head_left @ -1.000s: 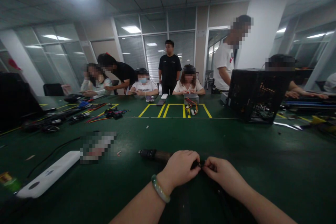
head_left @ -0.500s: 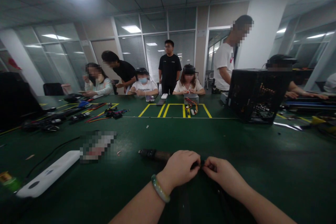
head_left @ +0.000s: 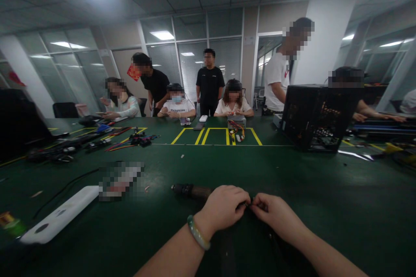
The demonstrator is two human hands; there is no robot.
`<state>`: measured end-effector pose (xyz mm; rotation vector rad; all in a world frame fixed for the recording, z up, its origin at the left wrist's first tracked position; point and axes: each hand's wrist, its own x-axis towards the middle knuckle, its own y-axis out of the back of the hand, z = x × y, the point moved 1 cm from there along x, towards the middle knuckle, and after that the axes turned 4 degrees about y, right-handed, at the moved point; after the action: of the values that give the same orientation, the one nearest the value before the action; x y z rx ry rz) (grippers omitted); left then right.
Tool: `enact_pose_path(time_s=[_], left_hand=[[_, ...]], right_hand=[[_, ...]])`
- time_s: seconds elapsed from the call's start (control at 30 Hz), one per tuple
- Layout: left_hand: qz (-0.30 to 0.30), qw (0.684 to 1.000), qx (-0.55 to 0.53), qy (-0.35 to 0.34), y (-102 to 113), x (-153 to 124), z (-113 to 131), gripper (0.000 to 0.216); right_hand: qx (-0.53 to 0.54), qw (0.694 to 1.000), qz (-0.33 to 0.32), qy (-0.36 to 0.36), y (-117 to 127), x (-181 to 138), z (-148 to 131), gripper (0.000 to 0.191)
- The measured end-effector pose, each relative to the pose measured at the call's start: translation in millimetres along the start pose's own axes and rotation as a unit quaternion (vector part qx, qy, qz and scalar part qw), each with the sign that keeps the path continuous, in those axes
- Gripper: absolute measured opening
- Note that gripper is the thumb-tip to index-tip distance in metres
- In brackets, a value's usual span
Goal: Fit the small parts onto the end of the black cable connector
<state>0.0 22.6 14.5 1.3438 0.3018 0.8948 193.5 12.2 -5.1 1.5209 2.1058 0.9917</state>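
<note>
My left hand (head_left: 224,205), with a green and pale bangle (head_left: 198,234) on its wrist, is closed in a pinch at the lower centre. Facing it, my right hand (head_left: 276,214) is also closed, thumb and finger pressed together. The fingertips of both nearly meet around something small and dark, too hidden to name. A dark cylindrical tool with a narrow metal tip (head_left: 195,191) lies on the green table just beyond my left hand, its near end covered by that hand. A thin dark cord or strip (head_left: 272,238) lies below my right hand.
At left lie a long white device (head_left: 61,215) and a green and gold spool (head_left: 13,224). Loose cables (head_left: 139,138) are farther back. A black computer case (head_left: 318,119) stands at right. Co-workers across the table sit near a metal power supply box (head_left: 237,120) with coloured wires.
My hands stay almost in place, with only a slight shift of the fingertips. At the back left, a person in black has straightened somewhat, and a red wall decoration shows behind them.
</note>
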Motion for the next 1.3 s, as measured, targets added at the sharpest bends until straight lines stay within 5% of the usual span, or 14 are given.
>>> enact_pose_path(time_s=[0.63,1.3], left_hand=[[-0.005,0.998,0.033,0.05,0.2,0.3,0.6,0.02],[0.006,1.0,0.005,-0.002,-2.3,0.8,-3.4,0.01]], right_hand=[[0.003,1.0,-0.003,0.002,-3.0,1.3,8.7,0.013],[0.013,1.0,-0.003,0.001,-1.8,0.5,4.9,0.014]])
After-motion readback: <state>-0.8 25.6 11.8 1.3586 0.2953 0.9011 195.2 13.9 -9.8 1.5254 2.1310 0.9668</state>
